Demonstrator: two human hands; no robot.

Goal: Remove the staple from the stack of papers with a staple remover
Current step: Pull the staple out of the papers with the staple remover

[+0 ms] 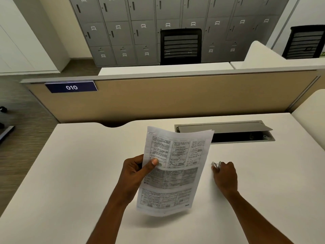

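Observation:
A printed stack of papers is lifted above the white desk, tilted with its top edge away from me. My left hand grips its left edge, thumb on the front page. A small staple shows at the stack's top left corner. To the right of the stack, my right hand rests low over the desk with its fingers curled around a small metal staple remover, of which only the shiny tip shows.
A grey cable tray with its lid raised is set into the desk behind the papers. A beige partition with a blue "010" sign closes the desk's far edge. Lockers and black chairs stand beyond.

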